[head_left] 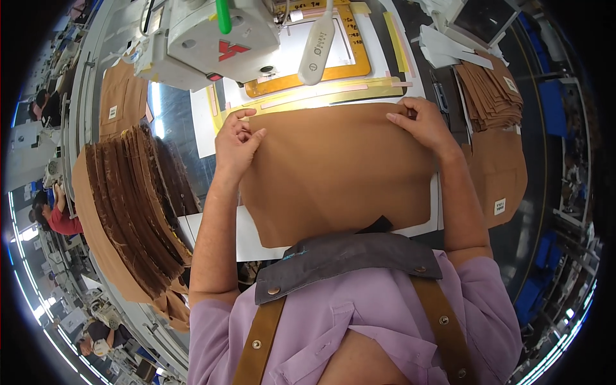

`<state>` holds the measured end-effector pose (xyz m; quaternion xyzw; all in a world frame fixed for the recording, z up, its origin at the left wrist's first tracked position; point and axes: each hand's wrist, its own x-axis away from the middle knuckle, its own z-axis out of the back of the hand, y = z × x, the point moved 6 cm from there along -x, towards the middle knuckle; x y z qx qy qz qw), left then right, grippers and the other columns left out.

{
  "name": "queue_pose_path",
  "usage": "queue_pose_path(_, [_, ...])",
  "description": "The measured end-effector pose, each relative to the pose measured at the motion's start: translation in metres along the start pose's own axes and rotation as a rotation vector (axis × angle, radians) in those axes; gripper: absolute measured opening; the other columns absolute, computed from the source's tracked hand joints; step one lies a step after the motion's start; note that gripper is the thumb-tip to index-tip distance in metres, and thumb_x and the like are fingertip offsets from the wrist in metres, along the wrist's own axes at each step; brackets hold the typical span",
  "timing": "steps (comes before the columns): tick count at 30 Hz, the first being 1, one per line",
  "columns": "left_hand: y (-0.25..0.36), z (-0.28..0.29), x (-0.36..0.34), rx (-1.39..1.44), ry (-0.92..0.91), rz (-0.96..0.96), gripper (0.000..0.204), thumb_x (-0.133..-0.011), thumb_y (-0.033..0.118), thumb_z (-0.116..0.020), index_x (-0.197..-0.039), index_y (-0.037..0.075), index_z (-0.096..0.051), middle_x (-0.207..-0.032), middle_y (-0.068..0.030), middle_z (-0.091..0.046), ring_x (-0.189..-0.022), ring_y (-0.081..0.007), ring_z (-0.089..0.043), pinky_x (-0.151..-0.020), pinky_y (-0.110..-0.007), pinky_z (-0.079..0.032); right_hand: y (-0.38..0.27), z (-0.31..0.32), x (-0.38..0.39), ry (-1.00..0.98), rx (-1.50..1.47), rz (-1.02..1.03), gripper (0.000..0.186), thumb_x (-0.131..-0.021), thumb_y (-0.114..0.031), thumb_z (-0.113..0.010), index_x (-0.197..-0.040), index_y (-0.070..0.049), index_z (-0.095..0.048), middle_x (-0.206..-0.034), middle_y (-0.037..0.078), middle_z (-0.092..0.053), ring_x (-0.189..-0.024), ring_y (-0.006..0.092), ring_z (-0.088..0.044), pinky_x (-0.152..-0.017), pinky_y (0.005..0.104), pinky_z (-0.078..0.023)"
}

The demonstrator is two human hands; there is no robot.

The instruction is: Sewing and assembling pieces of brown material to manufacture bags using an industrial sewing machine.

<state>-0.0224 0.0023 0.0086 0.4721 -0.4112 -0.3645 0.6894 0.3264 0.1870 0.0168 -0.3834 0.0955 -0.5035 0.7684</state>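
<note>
A brown fabric panel (340, 167) is spread before me, its near part reaching close to my chest. My left hand (236, 142) is at its far left corner, fingers curled, with the thumb over the cloth. At the far right corner my right hand (420, 126) pinches the edge between thumb and fingers. Just beyond the far edge lies a white sheet-like template (204, 128) with yellow and pink tape strips. An orange-yellow frame (362, 48) rests on it, under the white sewing machine head (218, 42).
Left of me stands a thick stack of brown fabric pieces (122, 212), with a labelled brown panel (122, 96) behind it. On the right are a pile of folded brown pieces (491, 93) and another labelled panel (497, 173). A white wand-shaped device (316, 51) hangs ahead. Other people work far left.
</note>
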Motion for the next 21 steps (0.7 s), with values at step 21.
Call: queue_pose_path(21, [-0.006, 0.060, -0.148, -1.070, 0.221, -0.242, 0.030, -0.088, 0.030, -0.076, -0.107, 0.007, -0.076, -0.111, -0.0133, -0.077, -0.109, -0.0222, -0.070, -0.097, -0.041, -0.051, -0.035, -0.005, -0.131, 0.345, 0.192, 0.221, 0.027, -0.088, -0.033, -0.072, -0.077, -0.010, -0.066, -0.078, 0.002, -0.068, -0.079, 0.0249, -0.068, -0.075, 0.0445, -0.049])
